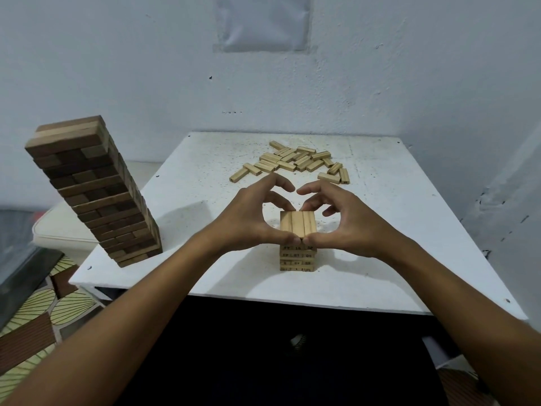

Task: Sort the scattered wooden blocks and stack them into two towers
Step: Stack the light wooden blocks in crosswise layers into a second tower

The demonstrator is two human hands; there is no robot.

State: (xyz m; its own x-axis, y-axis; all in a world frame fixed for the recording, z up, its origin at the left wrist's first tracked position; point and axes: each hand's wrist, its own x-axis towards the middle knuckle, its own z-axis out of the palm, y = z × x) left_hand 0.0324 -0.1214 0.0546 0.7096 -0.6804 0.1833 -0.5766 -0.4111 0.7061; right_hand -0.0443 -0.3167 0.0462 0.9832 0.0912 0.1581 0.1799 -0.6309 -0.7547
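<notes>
Around light tower (pixel 298 227), both hands (pixel 251 215) cupped

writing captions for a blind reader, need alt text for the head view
Both hands, left hand and right hand, frame the top layer of a short light wood tower near the front of a white table. A tall dark wood tower stands at the table's left edge, and loose light blocks lie scattered near the far side.

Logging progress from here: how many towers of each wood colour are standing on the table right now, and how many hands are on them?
Dark wood tower: 1
Light wood tower: 1
Towers total: 2
Hands on the light tower: 2, left hand and right hand
A pile of loose light blocks lies behind.
</notes>
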